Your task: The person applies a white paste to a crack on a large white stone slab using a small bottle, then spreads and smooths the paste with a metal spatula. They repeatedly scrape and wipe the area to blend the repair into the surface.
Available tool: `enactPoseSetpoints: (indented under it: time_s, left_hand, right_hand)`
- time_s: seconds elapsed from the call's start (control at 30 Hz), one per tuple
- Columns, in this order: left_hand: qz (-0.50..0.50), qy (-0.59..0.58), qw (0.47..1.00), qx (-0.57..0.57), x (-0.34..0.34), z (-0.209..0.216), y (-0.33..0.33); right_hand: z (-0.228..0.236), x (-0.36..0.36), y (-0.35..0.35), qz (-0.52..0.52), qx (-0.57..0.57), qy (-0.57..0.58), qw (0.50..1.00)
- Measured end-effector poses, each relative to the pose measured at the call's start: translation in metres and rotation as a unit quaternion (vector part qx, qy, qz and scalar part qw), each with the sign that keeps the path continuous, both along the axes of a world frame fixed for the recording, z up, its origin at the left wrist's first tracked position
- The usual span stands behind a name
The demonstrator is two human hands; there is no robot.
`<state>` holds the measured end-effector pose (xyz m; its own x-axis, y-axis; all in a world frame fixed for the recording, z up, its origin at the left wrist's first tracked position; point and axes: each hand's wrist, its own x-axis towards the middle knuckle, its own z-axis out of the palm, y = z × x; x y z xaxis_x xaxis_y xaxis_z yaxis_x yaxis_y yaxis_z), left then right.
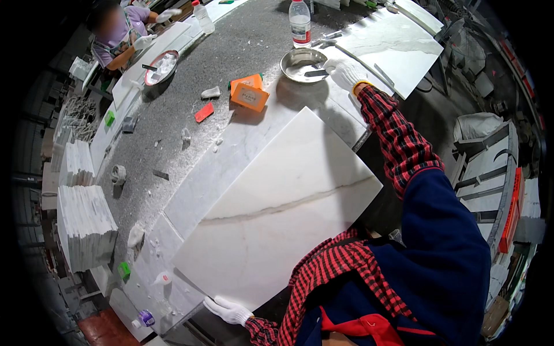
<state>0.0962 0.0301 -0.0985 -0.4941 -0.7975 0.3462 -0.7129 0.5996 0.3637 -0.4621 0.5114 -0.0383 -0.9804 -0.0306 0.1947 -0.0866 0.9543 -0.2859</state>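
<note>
At slab (277,202) edge, left hand (228,310); right hand (346,72) by bowl (303,63)

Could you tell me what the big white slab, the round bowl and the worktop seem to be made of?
The white slab, held at its near corner by the left hand, looks like polished marble: smooth white face with grey veins. The round bowl beside the right hand seems to be bare metal, grey and shiny. The worktop looks like speckled grey granite, though engineered stone is possible.

Workbench clutter beyond the slab

Two plastic bottles (299,23) stand far, orange blocks (249,94) and a red scraper (203,112) lie mid-bench, white tile stacks (85,225) sit left
</note>
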Motion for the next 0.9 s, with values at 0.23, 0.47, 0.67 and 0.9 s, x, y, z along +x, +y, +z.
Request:
enactPoseSetpoints:
  time_s: [0.23, 0.47, 0.67, 0.9]
  left_hand:
    - [-0.003, -0.008, 1.000, 0.005, -0.001, 0.002, -0.001]
    - [-0.002, 0.004, 1.000, 0.017, -0.012, 0.007, 0.007]
    - [0.014, 0.007, 0.999, 0.040, -0.018, 0.018, 0.007]
    - [0.008, -0.014, 1.000, 0.025, -0.064, 0.061, 0.019]
  right_hand:
    - [-0.009, -0.011, 0.012, 0.017, -0.055, -0.065, 0.996]
    - [0.025, 0.023, 0.016, 0.012, -0.297, -0.139, 0.945]
    - [0.003, 0.049, 0.012, 0.125, -0.349, -0.055, 0.927]
    - [0.024, 0.069, -0.035, 0.026, -0.391, -0.263, 0.881]
